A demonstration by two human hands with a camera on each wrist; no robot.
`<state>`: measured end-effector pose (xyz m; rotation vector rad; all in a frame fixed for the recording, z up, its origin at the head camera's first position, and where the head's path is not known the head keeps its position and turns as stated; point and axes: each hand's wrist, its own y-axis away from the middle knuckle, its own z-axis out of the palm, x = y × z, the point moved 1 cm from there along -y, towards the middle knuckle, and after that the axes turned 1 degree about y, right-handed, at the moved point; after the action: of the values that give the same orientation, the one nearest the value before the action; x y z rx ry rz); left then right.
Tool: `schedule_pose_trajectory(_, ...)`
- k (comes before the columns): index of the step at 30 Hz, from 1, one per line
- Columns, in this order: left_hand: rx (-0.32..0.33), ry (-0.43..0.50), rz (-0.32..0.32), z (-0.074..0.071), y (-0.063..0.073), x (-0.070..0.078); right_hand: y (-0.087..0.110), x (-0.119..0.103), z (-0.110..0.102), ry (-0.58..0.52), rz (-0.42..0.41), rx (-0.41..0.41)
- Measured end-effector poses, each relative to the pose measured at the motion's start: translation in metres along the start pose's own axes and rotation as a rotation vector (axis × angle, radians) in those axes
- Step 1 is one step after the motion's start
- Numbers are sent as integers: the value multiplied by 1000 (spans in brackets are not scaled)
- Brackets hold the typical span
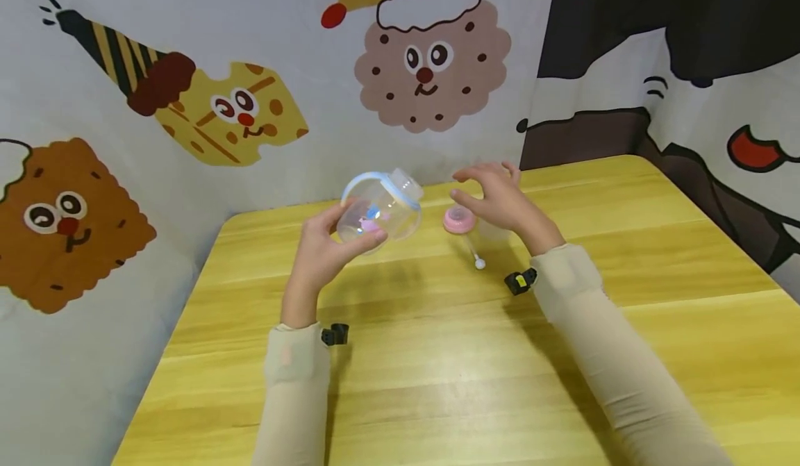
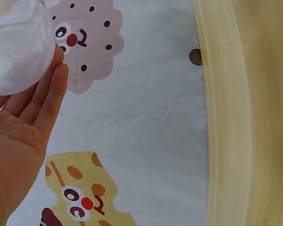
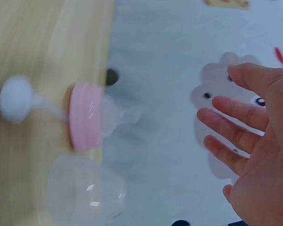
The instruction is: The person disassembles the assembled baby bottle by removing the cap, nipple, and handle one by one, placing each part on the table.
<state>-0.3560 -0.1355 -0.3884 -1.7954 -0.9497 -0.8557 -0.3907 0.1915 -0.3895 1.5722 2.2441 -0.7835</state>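
Note:
My left hand [image 1: 320,249] grips a clear baby bottle [image 1: 381,217] with a pale blue ring and handle and small coloured prints, tilted above the table. In the left wrist view the bottle's round base [image 2: 19,61] rests against the fingers. My right hand [image 1: 503,202] is raised with fingers spread, holding nothing. Near and below it lies a pink collar with a clear teat [image 1: 459,221]. A thin straw with a white ball end [image 1: 479,263] runs out from the collar. Beside the collar is a clear dome cap [image 3: 85,193], partly behind the right hand in the head view.
The wooden table [image 1: 437,369] reaches back to a cloth wall [image 1: 325,28] printed with cartoon biscuits and cheese. Black wrist cameras [image 1: 520,282] sit on both sleeves.

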Motion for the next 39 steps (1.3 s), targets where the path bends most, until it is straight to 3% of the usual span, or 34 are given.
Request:
schedule_pose_trajectory(8, 11, 46, 41, 4, -1, 3, 22, -26, 1, -160, -70, 171)
schedule_pose_trajectory(14, 30, 60, 68, 4, 1, 4, 29, -37, -5, -183, -94, 175)
schedule_pose_trajectory(22, 40, 63, 72, 3, 2, 5, 33, -41, -12, -289, -107, 107)
schedule_pose_trajectory(30, 63, 74, 88, 1, -1, 5, 32, -55, -3, -524, -103, -78)
schedule_pose_trajectory(39, 78, 88, 139, 3, -2, 4, 27, -69, 22, -612, -228, -127)
